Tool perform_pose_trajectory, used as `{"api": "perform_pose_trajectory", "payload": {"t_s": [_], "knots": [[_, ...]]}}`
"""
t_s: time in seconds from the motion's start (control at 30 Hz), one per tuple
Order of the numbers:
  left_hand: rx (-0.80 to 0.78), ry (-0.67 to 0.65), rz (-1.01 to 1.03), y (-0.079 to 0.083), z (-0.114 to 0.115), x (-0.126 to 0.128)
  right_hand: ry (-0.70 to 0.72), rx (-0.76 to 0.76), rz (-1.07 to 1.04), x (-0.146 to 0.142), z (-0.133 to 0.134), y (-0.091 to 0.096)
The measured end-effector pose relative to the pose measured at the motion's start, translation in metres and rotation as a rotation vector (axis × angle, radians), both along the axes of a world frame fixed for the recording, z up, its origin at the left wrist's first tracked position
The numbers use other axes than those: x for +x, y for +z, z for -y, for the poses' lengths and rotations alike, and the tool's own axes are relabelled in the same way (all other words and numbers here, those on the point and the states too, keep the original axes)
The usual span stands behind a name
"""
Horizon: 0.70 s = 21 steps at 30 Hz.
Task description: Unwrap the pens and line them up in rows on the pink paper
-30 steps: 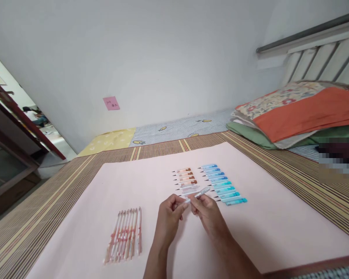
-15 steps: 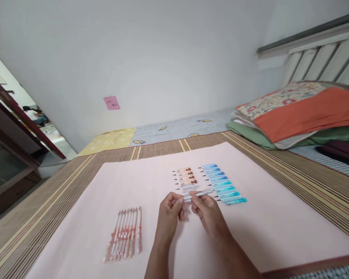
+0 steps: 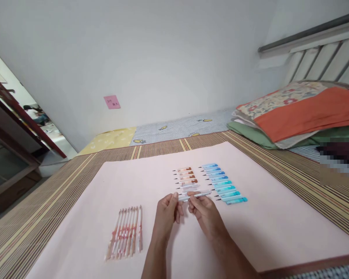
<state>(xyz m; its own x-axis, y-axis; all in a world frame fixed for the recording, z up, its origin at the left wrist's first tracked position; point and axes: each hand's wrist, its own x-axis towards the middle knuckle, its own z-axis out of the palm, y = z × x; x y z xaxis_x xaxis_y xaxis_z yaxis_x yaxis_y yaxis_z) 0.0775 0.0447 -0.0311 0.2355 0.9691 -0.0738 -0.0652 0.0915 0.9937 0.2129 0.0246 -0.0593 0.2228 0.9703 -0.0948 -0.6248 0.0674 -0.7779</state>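
A slim whitish pen (image 3: pixel 203 193) lies almost level between my hands, above the pink sheet (image 3: pixel 84 217). My left hand (image 3: pixel 166 211) pinches its left end between thumb and fingers. Closed around its middle is my right hand (image 3: pixel 206 213), with the right end sticking out past the fingers. Just beyond the hands is a column of brown-capped pens (image 3: pixel 186 176), with a paler grey one nearest, partly hidden by my fingers. To the right lies a column of pens in blue and turquoise (image 3: pixel 223 183), their dark tips pointing left.
Several pinkish-white pens (image 3: pixel 125 232) lie side by side at the left of the sheet. A striped mat (image 3: pixel 58 193) spreads beneath. Pillows (image 3: pixel 302 108) are stacked at the right, near a radiator (image 3: pixel 322 62). A pink note (image 3: pixel 112 102) is on the wall. A person sits beyond the doorway.
My left hand has shifted slightly left, towards the end of the pen. My right hand keeps its grip on the pen, nearly in place. The laid-out pens have not moved.
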Motion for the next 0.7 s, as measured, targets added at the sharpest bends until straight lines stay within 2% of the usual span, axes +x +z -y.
{"api": "perform_pose_trajectory", "payload": {"t_s": [0.1, 0.27, 0.5, 0.63, 0.7], "knots": [[-0.014, 0.026, -0.003, 0.0003, -0.0020, -0.0021, -0.010, -0.008, 0.002, -0.0001, 0.0001, 0.0004], [0.104, -0.058, 0.022, 0.0060, -0.0010, -0.0027, -0.026, -0.045, -0.001, -0.0020, 0.0005, 0.0004], [0.013, 0.053, -0.056, 0.0022, -0.0044, -0.0047, -0.020, -0.024, -0.007, -0.0053, 0.0011, -0.0007], [0.070, -0.064, -0.025, 0.0062, -0.0038, -0.0088, -0.036, -0.043, 0.004, -0.0044, 0.0001, -0.0030], [0.074, -0.082, -0.029, 0.0057, -0.0033, -0.0093, -0.015, -0.033, 0.005, -0.0049, 0.0008, -0.0025]]}}
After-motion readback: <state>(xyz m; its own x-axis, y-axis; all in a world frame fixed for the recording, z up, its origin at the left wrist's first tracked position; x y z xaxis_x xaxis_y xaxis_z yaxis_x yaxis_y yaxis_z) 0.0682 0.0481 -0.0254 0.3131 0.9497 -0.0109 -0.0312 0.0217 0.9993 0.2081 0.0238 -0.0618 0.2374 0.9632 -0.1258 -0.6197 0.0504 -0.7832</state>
